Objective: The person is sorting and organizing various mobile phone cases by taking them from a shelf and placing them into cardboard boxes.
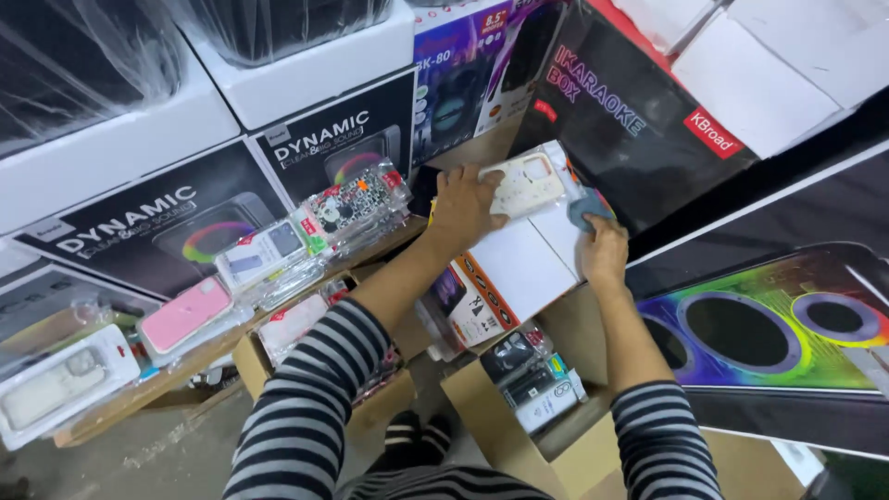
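My left hand grips a clear pack holding a pale patterned phone case, pressing it flat on a white box. Just to its right, my right hand is closed around a small blue-grey cloth at the pack's right edge. Both my sleeves are black and white striped. The white box lies tilted over open cardboard cartons.
Packaged phone cases, one pink and one with a busy print, lie in a row on a cardboard flap at left. Big black speaker boxes stand behind and to the right. An open carton below holds more packs.
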